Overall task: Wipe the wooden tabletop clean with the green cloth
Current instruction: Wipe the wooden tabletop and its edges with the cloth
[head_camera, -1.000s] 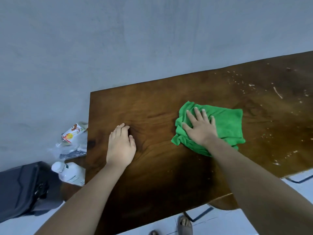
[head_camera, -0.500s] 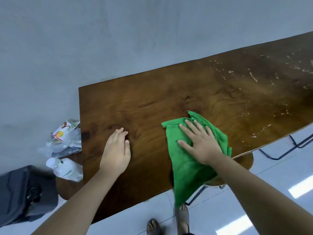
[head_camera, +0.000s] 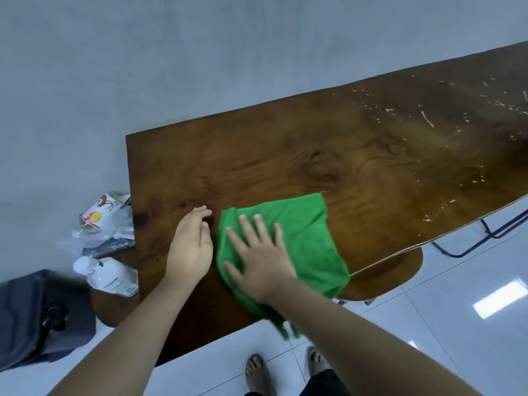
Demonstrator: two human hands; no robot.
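The green cloth [head_camera: 308, 238] lies spread near the front edge of the dark wooden tabletop [head_camera: 285, 161], with one corner hanging over the edge. My right hand [head_camera: 258, 258] presses flat on the cloth's left part, fingers spread. My left hand [head_camera: 191, 247] rests just left of the cloth, its fingers slightly lifted and curled, holding nothing. White crumbs and specks [head_camera: 428, 118] dot the right part of the tabletop.
A white bottle [head_camera: 107, 274] and a plastic bag with a printed packet [head_camera: 100, 221] lie on a low stool left of the table. A dark bag [head_camera: 37, 315] sits on the floor. A wooden chair seat [head_camera: 385, 272] shows under the table's front edge. My feet [head_camera: 257, 370] stand on white tiles.
My right hand has slid the cloth left along the front edge, up against my left hand. The left hand's fingers have lifted off the wood a little.
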